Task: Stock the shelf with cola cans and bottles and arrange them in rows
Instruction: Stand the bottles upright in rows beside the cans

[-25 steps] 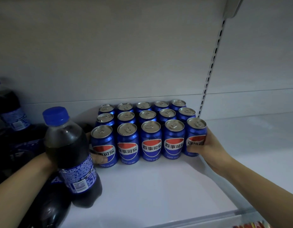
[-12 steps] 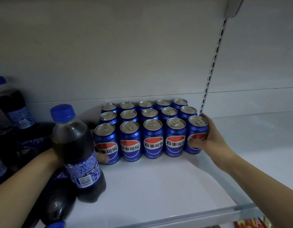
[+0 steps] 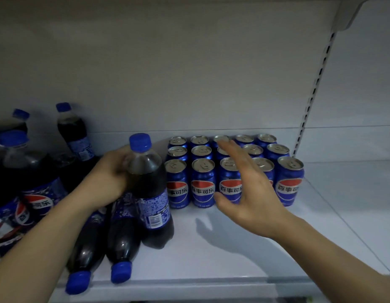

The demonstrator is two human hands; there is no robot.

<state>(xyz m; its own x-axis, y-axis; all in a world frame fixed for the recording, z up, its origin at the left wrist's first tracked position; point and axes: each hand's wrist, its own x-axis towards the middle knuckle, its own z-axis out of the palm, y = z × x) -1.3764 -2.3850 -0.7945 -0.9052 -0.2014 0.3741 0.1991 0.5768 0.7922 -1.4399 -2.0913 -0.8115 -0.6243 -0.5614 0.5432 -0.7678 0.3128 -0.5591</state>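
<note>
Several blue cola cans (image 3: 202, 182) stand in three tidy rows at the back middle of the white shelf (image 3: 211, 259). My left hand (image 3: 108, 176) grips an upright cola bottle (image 3: 149, 191) with a blue cap, just left of the cans, its base on the shelf. My right hand (image 3: 246, 189) hovers open in front of the cans, fingers straight, touching nothing. It hides part of the front row. Two more bottles (image 3: 122, 241) lie on their sides under my left arm, caps toward me.
Several more cola bottles (image 3: 36, 193), some upright and some lying, crowd the shelf's left end. A slotted metal upright (image 3: 314, 88) runs down the back wall on the right. To the right of the cans the shelf is bare.
My right hand has let go of the rightmost front can and swung left, open, in front of the cans. My left hand moved from the leftmost can to grip the upright bottle.
</note>
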